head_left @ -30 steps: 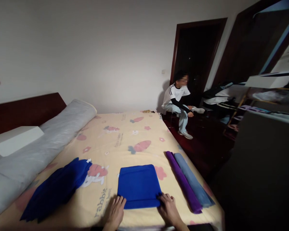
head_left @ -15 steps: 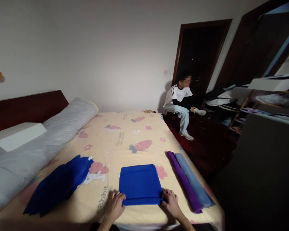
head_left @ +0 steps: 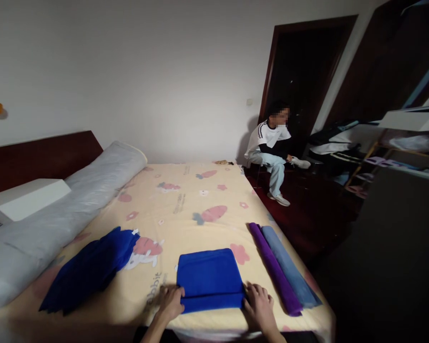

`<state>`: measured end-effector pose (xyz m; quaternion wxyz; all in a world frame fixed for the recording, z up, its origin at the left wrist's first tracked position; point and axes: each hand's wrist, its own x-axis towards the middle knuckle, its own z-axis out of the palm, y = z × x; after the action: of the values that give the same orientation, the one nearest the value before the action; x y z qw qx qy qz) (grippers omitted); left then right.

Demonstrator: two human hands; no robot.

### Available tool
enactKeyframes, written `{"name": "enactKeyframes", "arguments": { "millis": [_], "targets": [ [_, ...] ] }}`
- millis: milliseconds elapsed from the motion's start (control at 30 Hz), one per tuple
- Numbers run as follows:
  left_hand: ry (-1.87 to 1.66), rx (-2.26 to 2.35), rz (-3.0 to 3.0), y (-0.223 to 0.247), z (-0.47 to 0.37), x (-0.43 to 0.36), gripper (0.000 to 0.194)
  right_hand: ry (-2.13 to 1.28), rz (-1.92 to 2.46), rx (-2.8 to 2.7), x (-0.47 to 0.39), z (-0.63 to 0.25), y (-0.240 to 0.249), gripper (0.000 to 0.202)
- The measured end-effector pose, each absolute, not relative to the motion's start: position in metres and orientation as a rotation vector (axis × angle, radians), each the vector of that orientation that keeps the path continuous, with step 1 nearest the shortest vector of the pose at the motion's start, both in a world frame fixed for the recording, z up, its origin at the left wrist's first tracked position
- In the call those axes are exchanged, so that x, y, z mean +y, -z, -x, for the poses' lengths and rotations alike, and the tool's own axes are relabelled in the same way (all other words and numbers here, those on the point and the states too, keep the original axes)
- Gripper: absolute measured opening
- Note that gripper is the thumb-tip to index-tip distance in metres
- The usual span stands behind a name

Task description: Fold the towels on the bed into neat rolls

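A blue cloth (head_left: 210,274) lies folded into a rough rectangle on the patterned bed sheet (head_left: 186,209), with a narrow folded strip along its near edge. My left hand (head_left: 172,302) grips the near left corner, fingers closed on the fabric. At the near right corner, my right hand (head_left: 260,303) has its fingertips against the cloth's edge; whether the thumb pinches the fabric is hard to make out. Further left is a heap of blue cloths (head_left: 93,269). Right of the folded cloth lie a purple roll (head_left: 274,269) and a grey-blue roll (head_left: 288,264).
A long grey wrapped bolster (head_left: 57,224) runs along the bed's left side, with a white box (head_left: 35,197) on it. Beyond the bed's right edge a person (head_left: 270,147) sits by a dark door. A shelf rack (head_left: 370,157) stands at the right.
The folded strip at the cloth's near edge looks wider. My right hand has moved slightly right, its fingers less curled. The camera view has shifted a little.
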<state>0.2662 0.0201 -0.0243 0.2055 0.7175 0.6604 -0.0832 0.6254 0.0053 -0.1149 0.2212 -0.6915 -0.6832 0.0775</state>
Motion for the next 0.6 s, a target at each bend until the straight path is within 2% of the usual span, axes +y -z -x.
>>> {"name": "enactKeyframes", "arguments": {
  "millis": [100, 200, 267, 400, 600],
  "targets": [
    [0.199, 1.842, -2.046, 0.032, -0.283, 0.018, 0.062, -0.128, 1.747, -1.965, -0.003, -0.606, 0.109, 0.035],
    [0.152, 1.743, -2.108, 0.045, -0.318, 0.013, 0.070, -0.282, 1.428, -2.191, -0.010, -0.570, 0.097, 0.035],
    [0.077, 1.686, -2.130, 0.055, -0.345, 0.010, 0.066, -0.386, 1.271, -2.294, -0.012, -0.546, 0.092, 0.038],
    [-0.051, 1.735, -2.092, 0.078, -0.376, 0.004, 0.060, -0.463, 1.229, -2.374, -0.004, -0.524, 0.092, 0.042],
    [-0.122, 1.942, -2.110, 0.111, -0.332, -0.008, 0.050, -0.369, 1.350, -2.327, 0.006, -0.567, 0.108, 0.045]
  ]
}}
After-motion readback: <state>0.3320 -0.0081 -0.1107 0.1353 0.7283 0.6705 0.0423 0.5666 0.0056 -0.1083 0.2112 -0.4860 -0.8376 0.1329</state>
